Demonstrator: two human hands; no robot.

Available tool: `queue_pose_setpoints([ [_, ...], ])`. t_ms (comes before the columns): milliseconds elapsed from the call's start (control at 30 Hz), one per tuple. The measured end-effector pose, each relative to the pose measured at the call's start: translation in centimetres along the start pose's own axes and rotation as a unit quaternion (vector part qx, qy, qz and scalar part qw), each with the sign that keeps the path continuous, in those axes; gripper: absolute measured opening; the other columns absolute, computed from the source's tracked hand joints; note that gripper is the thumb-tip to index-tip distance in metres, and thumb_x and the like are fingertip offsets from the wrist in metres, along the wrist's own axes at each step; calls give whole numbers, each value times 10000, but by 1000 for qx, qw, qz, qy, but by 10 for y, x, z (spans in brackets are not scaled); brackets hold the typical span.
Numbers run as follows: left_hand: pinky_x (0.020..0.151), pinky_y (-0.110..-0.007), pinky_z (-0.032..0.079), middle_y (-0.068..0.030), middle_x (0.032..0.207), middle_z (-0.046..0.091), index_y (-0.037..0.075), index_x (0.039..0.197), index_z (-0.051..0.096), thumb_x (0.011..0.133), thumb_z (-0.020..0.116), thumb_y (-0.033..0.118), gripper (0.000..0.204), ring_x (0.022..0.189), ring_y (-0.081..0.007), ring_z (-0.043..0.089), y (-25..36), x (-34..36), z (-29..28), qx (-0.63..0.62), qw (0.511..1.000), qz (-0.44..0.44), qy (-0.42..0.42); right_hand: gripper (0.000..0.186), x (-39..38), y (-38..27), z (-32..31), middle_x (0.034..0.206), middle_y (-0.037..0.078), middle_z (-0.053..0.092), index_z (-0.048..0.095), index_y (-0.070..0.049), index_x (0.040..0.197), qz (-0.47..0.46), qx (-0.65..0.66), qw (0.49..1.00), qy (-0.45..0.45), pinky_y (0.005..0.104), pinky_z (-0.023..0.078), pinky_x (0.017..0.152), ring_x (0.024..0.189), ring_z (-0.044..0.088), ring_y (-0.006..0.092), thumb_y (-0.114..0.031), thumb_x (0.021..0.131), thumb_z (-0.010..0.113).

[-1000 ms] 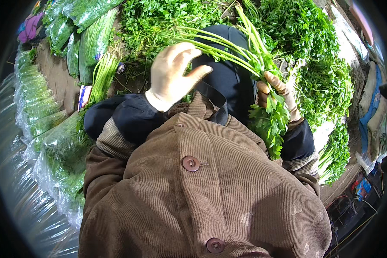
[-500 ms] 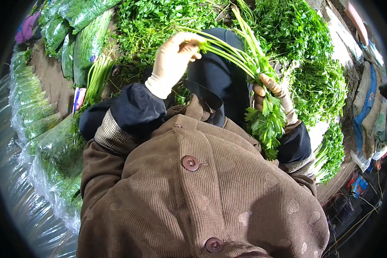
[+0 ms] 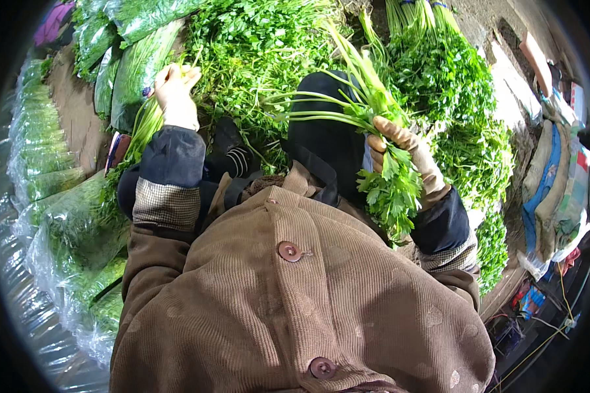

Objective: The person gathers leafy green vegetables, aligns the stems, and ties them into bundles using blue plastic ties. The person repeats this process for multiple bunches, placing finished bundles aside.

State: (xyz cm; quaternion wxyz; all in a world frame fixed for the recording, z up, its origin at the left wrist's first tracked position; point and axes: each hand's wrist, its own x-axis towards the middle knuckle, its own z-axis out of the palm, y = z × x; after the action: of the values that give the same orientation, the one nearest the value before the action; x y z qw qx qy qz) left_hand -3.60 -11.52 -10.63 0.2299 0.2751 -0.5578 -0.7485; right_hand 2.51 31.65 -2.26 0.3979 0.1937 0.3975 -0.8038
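My right hand (image 3: 410,154), in a pale glove, is wrapped round a bunch of leafy celery (image 3: 367,85). Its pale stalk ends point up and away, a few thin stalks stick out to the left, and the leaves hang below my fist over my lap. My left hand (image 3: 177,95), gloved too, is raised at the left, apart from the bunch. Its fingers are loosely bent with gaps between them, and I see nothing held in them. Close beside it are the stalks of a green bundle (image 3: 149,121) lying on the ground.
Loose cut greens (image 3: 262,39) cover the ground ahead. A leafy heap (image 3: 465,98) with tied bundles at its far end lies to the right. Greens in clear plastic bags (image 3: 154,23) lie far left, plastic sheeting (image 3: 52,281) nearer. Folded sacks (image 3: 554,177) sit at the far right.
My left hand has left the stalks of the bunch and swung left, its fingers loosening. The bunch in my right hand has shifted slightly left, its thin stalks now sticking out sideways.
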Motion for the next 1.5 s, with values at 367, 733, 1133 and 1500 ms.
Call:
queue_pose_setpoints([
  [367,929,-416,513,-117,1146,681,20,1314,560,938,473,677,762,1044,-240,657,48,-157,63,-60,801,-248,-541,258,30,-40,113,813,37,697,657,-43,1070,-48,-256,964,-58,269,502,639,689,633,123,-240,923,735],
  [733,976,-455,519,-197,1276,594,9,1395,462,1022,528,292,472,1111,-308,624,91,-112,57,-280,898,-74,-331,617,32,0,111,1234,80,585,417,-25,1429,30,-443,867,-225,298,444,999,1168,540,168,-176,920,732],
  [1133,882,-399,538,-119,1087,672,39,1239,586,973,632,287,367,970,-261,656,126,-135,75,-289,885,-46,-362,352,28,12,146,757,28,655,643,-24,1184,48,-368,903,-216,232,491,539,576,602,122,-297,964,678],
  [1500,843,-398,565,-101,966,705,11,1155,622,1024,542,394,413,840,-224,679,152,-37,40,-116,975,153,-109,252,19,-15,117,666,16,593,652,-26,1037,-21,-379,916,-127,225,416,466,513,527,98,-251,940,708],
])
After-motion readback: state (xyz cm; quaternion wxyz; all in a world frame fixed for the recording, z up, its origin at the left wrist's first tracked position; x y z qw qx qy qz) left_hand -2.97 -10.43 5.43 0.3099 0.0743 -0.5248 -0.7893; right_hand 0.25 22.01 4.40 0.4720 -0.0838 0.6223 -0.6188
